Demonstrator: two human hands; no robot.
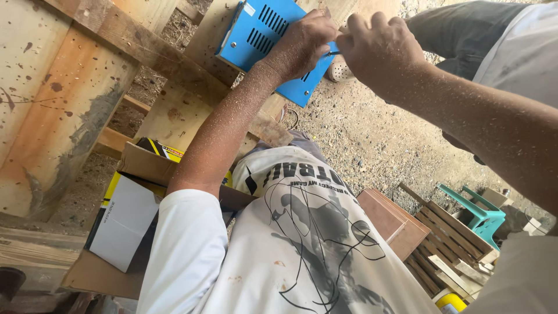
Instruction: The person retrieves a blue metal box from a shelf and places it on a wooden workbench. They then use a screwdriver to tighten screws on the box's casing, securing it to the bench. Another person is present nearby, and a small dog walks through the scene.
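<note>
A blue metal box (256, 29) with rows of vent slots lies on a wooden board at the top. My left hand (302, 40) rests on its right end, fingers curled over the edge and gripping it. My right hand (378, 46) is closed in a fist just to the right. It holds a thin dark tool (333, 53) whose tip points at the box where my left fingers are. Fine sawdust covers both forearms. My white printed T-shirt (302, 244) fills the lower middle.
An open cardboard box (99, 273) with a white and yellow carton (125, 218) sits lower left. Stained wooden panels (58, 104) stand at the left. On the gravel ground to the right lie brown boards (389, 221), a slatted pallet (447, 238), a teal plastic stool (479, 215) and a yellow can (450, 302).
</note>
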